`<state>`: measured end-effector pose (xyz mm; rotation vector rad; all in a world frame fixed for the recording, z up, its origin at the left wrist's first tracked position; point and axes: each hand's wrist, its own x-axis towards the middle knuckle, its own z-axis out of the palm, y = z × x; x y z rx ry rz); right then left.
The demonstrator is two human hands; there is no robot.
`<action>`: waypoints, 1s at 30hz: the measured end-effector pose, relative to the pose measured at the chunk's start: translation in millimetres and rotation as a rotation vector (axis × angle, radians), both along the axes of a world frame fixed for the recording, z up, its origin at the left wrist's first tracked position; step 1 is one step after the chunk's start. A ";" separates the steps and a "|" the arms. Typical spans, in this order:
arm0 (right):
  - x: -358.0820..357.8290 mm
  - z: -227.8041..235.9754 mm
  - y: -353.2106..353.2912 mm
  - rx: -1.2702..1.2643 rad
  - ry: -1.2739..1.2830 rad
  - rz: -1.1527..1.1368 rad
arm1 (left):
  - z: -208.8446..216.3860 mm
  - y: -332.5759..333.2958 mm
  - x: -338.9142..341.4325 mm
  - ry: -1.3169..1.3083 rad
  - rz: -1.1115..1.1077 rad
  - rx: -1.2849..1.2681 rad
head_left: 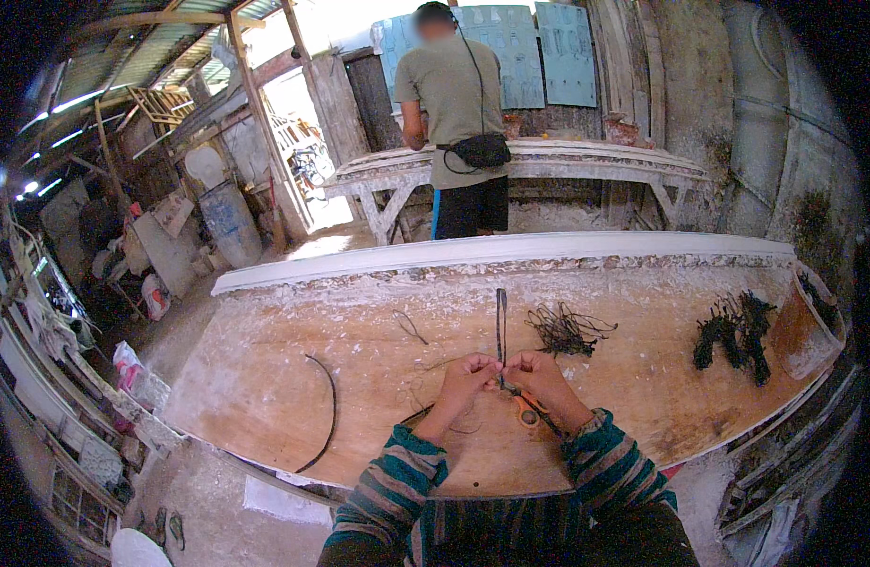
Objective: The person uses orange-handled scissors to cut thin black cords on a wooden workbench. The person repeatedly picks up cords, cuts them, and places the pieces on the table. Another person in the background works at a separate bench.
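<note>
Close together over the middle of the table point(274, 378), my left hand point(466, 378) and my right hand point(541, 380) both pinch a dark braided cord point(501, 319). The cord's narrow loop points away from me, and its lower part runs down under my right wrist. Orange-handled scissors point(526, 412) lie just below my fingers, partly covered by the right hand. A tangled bunch of thin dark cords point(567, 331) rests beyond my right hand. Left of my hands lie a thin loose string point(411, 327) and a long curved black cord point(333, 406).
Thick black cord bundles point(735, 335) lie at the table's right, beside a whitish bucket on its side point(805, 326). A white raised ledge point(510, 250) runs along the far edge. Beyond it a person point(454, 104) stands at a long whitish bench point(586, 163).
</note>
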<state>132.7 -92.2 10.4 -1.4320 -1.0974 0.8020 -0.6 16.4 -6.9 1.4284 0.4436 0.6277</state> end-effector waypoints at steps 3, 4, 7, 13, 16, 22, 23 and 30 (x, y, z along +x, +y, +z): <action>2.5 -6.1 2.8 0.024 -0.017 -0.002 | 5.6 -3.7 -1.5 0.008 0.000 -0.021; 4.6 -10.4 4.7 0.032 -0.025 0.000 | 7.1 -4.4 -1.8 0.011 -0.006 -0.029; 7.7 -20.7 10.8 0.086 -0.074 -0.016 | 3.6 -0.7 -1.8 0.015 -0.030 -0.020; 6.9 -19.7 10.2 0.035 -0.072 -0.030 | 0.6 0.3 -2.0 0.018 -0.037 -0.044; 7.6 -19.0 9.5 0.087 -0.069 -0.027 | -0.9 2.8 -1.1 0.002 -0.059 -0.056; 4.3 -11.9 6.4 0.024 -0.163 -0.062 | 3.2 1.9 -2.5 0.038 -0.099 -0.050; 2.6 -8.7 5.7 0.030 -0.184 -0.052 | 3.3 1.8 -2.8 0.034 -0.089 -0.049; 0.5 -10.5 6.7 0.086 -0.243 -0.065 | 5.2 -3.2 -2.1 0.025 0.032 -0.094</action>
